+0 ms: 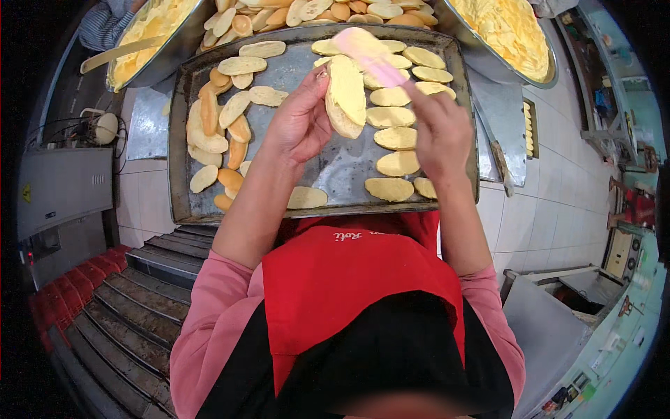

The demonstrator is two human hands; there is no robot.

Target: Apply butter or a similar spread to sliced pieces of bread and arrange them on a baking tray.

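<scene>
Raised over the dark baking tray (pixel 176 146), my left hand (pixel 301 122) is closed on an oval bread slice (pixel 347 98), whose upper face carries thick yellow cream. My right hand (pixel 442 133) grips a pink spatula (pixel 384 70); its cream-smeared blade, blurred by motion, is just beyond the slice's far end. Whether blade and slice touch, I cannot tell. Rows of cream-coated slices (pixel 396 138) lie on the tray's right side, partly hidden by the right hand. On the left side several plain bread slices (pixel 236 108) lie loosely, some overlapping.
Beyond the tray is a heap of bread slices (pixel 307 10). Cream-filled metal bowls stand at the far left (pixel 110 73) and far right (pixel 555 66); a spatula (pixel 125 52) rests in the left one. A long knife (pixel 499 157) lies right of the tray. A person's striped sleeve (pixel 101 31) shows far left.
</scene>
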